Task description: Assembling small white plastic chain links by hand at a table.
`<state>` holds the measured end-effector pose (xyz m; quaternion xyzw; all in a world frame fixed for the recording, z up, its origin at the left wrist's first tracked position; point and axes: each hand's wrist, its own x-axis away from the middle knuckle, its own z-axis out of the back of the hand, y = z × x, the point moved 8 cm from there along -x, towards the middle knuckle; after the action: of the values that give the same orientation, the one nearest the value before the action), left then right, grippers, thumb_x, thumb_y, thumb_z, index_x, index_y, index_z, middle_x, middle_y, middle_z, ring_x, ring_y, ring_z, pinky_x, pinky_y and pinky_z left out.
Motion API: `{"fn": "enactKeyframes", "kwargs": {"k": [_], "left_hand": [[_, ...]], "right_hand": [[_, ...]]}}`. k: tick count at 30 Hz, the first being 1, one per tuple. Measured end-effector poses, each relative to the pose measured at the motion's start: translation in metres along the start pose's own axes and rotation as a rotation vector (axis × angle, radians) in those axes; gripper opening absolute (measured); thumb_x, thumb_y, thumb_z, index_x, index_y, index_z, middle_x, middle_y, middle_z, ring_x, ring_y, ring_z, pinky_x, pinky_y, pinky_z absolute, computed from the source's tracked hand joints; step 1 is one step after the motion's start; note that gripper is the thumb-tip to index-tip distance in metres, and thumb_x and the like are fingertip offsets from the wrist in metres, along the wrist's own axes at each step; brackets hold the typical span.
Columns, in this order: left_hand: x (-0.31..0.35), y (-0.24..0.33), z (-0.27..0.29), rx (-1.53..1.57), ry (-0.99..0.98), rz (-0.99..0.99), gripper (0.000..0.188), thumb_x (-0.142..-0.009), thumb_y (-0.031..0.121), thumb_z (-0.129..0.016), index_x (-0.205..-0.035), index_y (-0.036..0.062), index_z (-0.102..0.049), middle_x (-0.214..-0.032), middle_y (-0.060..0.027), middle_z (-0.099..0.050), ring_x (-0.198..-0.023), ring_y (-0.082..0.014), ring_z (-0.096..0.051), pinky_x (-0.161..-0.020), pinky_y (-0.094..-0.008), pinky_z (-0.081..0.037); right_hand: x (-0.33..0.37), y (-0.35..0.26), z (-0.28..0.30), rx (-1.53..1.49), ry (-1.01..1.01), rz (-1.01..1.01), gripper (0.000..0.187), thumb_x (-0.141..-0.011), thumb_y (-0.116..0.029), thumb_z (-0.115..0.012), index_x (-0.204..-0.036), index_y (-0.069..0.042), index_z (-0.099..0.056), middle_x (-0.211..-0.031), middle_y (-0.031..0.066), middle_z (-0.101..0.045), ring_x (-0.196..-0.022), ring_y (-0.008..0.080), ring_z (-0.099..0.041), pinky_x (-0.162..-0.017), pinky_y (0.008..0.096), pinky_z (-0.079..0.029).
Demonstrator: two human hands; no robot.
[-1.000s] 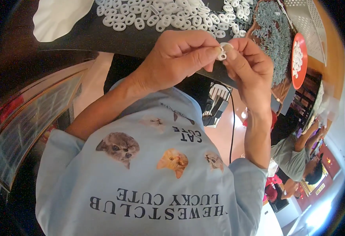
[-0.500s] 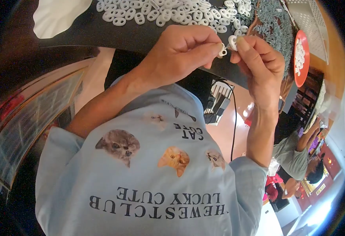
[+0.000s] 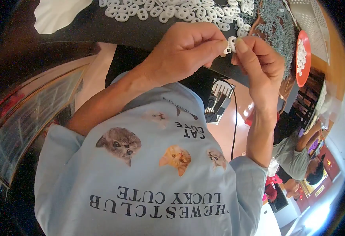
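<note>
My left hand (image 3: 190,51) is closed in a pinch on a small white oval piece with two holes (image 3: 227,50). A second white two-holed piece (image 3: 232,41) is pinched between the thumb and fingers of my right hand (image 3: 261,69). The two pieces meet, overlapping in the view, just above the near edge of the dark table (image 3: 89,29); whether they interlock I cannot tell. Just beyond my hands lies a loose pile of similar white two-holed pieces (image 3: 172,11).
A white wavy-edged dish (image 3: 58,15) sits at the far left. Grey-green foliage (image 3: 276,35) lies right of the pile, beside a red bowl (image 3: 305,59) of small white pieces. At the right, another person in a grey-green top (image 3: 292,157) is near. A black cable (image 3: 234,126) hangs below the table.
My hands have come closer together, bringing the two white pieces from a small gap into contact. The view has shifted slightly over the table.
</note>
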<state>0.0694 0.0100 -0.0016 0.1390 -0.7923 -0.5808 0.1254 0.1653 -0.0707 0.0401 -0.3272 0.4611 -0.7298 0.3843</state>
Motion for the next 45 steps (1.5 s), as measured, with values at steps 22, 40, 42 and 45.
{"fn": "enactKeyframes", "kwargs": {"k": [22, 40, 42, 45], "left_hand": [[0.0, -0.004, 0.001, 0.032, -0.026, 0.0, 0.026, -0.092, 0.027, -0.05, -0.085, 0.0045, -0.059, -0.059, 0.0025, -0.048, -0.049, -0.0016, -0.036, -0.044, -0.0175, -0.026], [-0.008, -0.002, 0.002, 0.052, 0.003, 0.037, 0.02, -0.088, 0.02, -0.055, -0.078, 0.0044, -0.06, -0.058, 0.0021, -0.052, -0.044, -0.0012, -0.04, -0.038, -0.0176, -0.028], [-0.009, -0.005, 0.001, 0.039, -0.013, 0.044, 0.02, -0.088, 0.021, -0.055, -0.078, 0.0052, -0.06, -0.058, 0.0031, -0.051, -0.044, -0.0006, -0.04, -0.039, -0.0174, -0.028], [-0.009, -0.005, -0.001, 0.006, -0.046, 0.072, 0.019, -0.088, 0.021, -0.056, -0.077, 0.0065, -0.059, -0.058, 0.0046, -0.05, -0.046, 0.0002, -0.041, -0.039, -0.017, -0.028]], "right_hand": [[0.002, -0.009, -0.008, 0.071, 0.049, 0.081, 0.019, -0.091, -0.014, -0.055, -0.079, 0.0, -0.058, -0.064, 0.0009, -0.053, -0.06, 0.0068, -0.046, -0.053, 0.0229, -0.039], [0.006, -0.038, -0.019, 0.635, -0.079, 0.598, 0.027, -0.07, -0.015, -0.073, -0.086, -0.001, -0.056, -0.074, 0.0115, -0.051, -0.064, 0.0306, -0.054, -0.054, 0.0371, -0.046], [0.006, -0.037, -0.019, 0.639, -0.097, 0.578, 0.026, -0.071, -0.015, -0.072, -0.086, -0.002, -0.056, -0.073, 0.0113, -0.051, -0.063, 0.0304, -0.054, -0.052, 0.0373, -0.046], [0.007, -0.034, -0.019, 0.66, -0.101, 0.559, 0.027, -0.071, -0.016, -0.073, -0.086, -0.002, -0.056, -0.073, 0.011, -0.051, -0.061, 0.0295, -0.054, -0.051, 0.0375, -0.045]]}}
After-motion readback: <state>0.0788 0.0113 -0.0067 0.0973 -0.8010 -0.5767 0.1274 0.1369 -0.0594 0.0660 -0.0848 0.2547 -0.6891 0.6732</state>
